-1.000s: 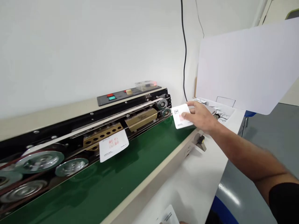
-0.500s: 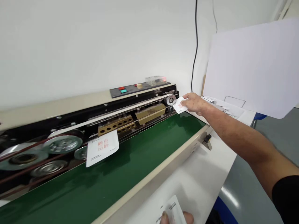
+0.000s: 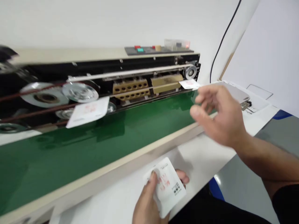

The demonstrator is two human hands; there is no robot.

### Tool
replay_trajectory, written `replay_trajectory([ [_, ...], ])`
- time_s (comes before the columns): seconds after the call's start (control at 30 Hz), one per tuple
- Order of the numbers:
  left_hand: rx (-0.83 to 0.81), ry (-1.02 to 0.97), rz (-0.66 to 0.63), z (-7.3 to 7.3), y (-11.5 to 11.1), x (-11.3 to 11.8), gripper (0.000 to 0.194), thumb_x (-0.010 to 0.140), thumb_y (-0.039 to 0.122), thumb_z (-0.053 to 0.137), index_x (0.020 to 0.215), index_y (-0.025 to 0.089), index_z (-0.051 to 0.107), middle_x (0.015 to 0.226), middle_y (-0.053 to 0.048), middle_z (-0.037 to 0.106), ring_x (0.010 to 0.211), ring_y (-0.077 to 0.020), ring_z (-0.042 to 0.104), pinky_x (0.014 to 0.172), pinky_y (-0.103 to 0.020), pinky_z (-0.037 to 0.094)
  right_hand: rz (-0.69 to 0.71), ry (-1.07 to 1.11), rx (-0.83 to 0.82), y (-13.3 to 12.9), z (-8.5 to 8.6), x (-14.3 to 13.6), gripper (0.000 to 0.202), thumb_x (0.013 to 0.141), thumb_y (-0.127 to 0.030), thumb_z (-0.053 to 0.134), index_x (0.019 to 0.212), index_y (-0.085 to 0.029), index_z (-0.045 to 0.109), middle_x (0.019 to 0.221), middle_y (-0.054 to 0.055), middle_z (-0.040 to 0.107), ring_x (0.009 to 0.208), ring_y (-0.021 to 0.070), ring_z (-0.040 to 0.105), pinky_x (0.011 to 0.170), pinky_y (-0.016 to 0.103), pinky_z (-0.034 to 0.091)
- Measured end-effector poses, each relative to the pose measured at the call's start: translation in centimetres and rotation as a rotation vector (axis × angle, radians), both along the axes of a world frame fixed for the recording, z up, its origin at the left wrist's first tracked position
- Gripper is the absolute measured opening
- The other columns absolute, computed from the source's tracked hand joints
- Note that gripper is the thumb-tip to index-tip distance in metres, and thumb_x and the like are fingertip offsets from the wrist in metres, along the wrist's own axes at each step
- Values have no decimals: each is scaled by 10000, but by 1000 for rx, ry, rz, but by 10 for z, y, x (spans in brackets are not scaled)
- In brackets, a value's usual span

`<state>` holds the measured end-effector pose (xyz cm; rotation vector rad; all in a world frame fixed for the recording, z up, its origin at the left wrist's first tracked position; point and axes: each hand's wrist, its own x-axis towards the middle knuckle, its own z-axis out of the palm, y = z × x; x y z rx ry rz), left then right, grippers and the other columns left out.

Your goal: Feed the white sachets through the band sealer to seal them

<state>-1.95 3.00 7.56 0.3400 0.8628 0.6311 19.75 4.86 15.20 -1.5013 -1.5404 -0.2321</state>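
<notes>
My left hand grips a white packet with red print, low in the view, in front of the machine; whether more packets lie beneath it I cannot tell. My right hand is raised over the right end of the green belt, fingers curved and apart, holding nothing. Just beyond its fingertips, a second packet sits at the machine's right end, by the small metal wheel. Another packet sticks out over the belt near the large wheels at the left.
A control panel with red and green buttons tops the machine. Behind my right hand lies a white tray with a wire handle. A black cable hangs on the wall, and a large white board stands at the right.
My right hand has let go of the packet at the machine's right end and come back nearer. The other packet has moved left along the machine. My left hand is more fully in view.
</notes>
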Motion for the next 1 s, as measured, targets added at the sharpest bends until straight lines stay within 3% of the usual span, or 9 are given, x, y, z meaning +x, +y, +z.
replay_trajectory([
  [0.13, -61, -49, 67, -10, 2, -5, 388, 565, 463, 877, 803, 176, 772, 701, -40, 715, 759, -237, 678, 682, -264, 563, 448, 296, -471, -48, -41, -47, 200, 878, -330, 676, 937, -179, 559, 783, 0, 592, 646, 132, 535, 588, 278, 457],
  [0.23, -152, 58, 144, -15, -1, -4, 412, 575, 469, 885, 874, 226, 739, 665, 6, 673, 747, -230, 676, 666, -288, 573, 556, 641, -730, -58, -70, -59, 249, 855, -378, 697, 859, -175, 552, 745, -17, 567, 616, 115, 507, 566, 255, 431],
  [0.33, -129, 182, 223, -18, -4, 1, 494, 518, 497, 910, 887, 232, 716, 682, 18, 661, 714, -219, 671, 663, -296, 571, 631, 775, -793, -57, -84, -62, 263, 866, -393, 683, 825, -169, 552, 705, -31, 516, 602, 106, 455, 537, 240, 370],
  [0.43, 10, 177, 211, -21, -5, 4, 482, 560, 525, 886, 872, 203, 706, 675, 9, 629, 674, -183, 635, 651, -273, 548, 612, 824, -843, -56, -85, -63, 282, 891, -413, 660, 817, -159, 561, 698, -22, 515, 607, 114, 447, 538, 246, 362],
  [0.6, 261, 144, 104, -24, -4, 0, 225, 798, 430, 742, 814, 231, 636, 785, 10, 634, 804, -157, 607, 765, -266, 510, 529, 889, -901, -59, -82, -50, 314, 831, -414, 744, 765, -163, 567, 631, -22, 561, 558, 113, 475, 496, 223, 359],
  [0.73, 293, 154, 64, -30, -8, -2, 201, 827, 430, 709, 841, 242, 639, 919, -4, 682, 962, -206, 601, 903, -352, 476, 456, 1022, -828, -59, -85, -40, 278, 813, -375, 775, 844, -161, 601, 661, -31, 560, 582, 107, 489, 510, 210, 371],
  [0.83, 270, 142, 7, -35, -13, -2, 200, 834, 421, 709, 945, 264, 655, 1010, -6, 692, 1029, -204, 573, 944, -334, 436, 453, 1033, -705, -58, -83, -38, 240, 841, -343, 743, 869, -158, 593, 747, -19, 569, 642, 104, 492, 566, 216, 394],
  [0.93, 288, 170, -76, -31, -14, -3, 285, 828, 426, 716, 1053, 270, 637, 1000, 2, 690, 923, -162, 567, 835, -251, 439, 479, 932, -665, -56, -75, -37, 191, 870, -316, 691, 873, -160, 580, 747, -21, 555, 647, 105, 480, 573, 220, 399],
  [1.0, 317, 218, -142, -23, -11, -5, 279, 820, 461, 709, 994, 260, 624, 892, 17, 683, 761, -131, 547, 697, -217, 429, 526, 805, -703, -55, -68, -34, 154, 873, -287, 670, 875, -159, 586, 720, -28, 544, 628, 103, 470, 561, 219, 390],
])
